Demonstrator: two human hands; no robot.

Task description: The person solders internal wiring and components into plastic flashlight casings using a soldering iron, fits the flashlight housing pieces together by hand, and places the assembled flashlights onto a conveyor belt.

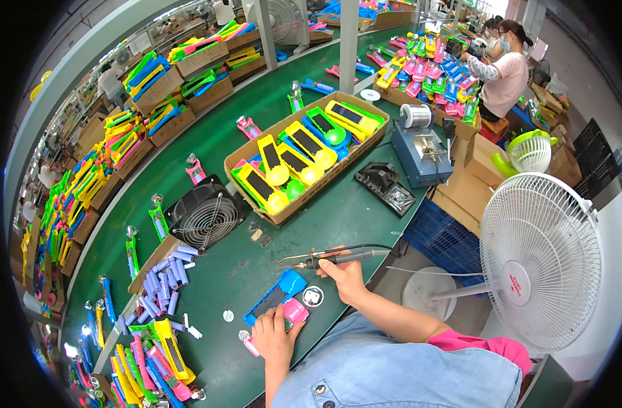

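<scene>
In my right hand (346, 277) is a soldering iron (333, 258) with a black cord, its tip pointing left above the green table. The fingers of my left hand (273, 340) are closed about a pink plastic housing (295, 311), at the lower end of a blue plastic housing (292, 279) with a dark panel. My palm partly hides the pink piece. Just right of the housings lies a round white part (313, 296) with a dark ring. A small white disc (229, 315) lies apart to the left.
Purple cylindrical cells (163, 284) and colourful housings (163, 357) are piled at left. Beyond them stand a black fan (203, 216) and a carton (278, 219) of yellow and green housings. A blue machine (420, 155) with a wire spool (416, 115) and a white fan (539, 262) stand right. Another person (507, 78) works beyond.
</scene>
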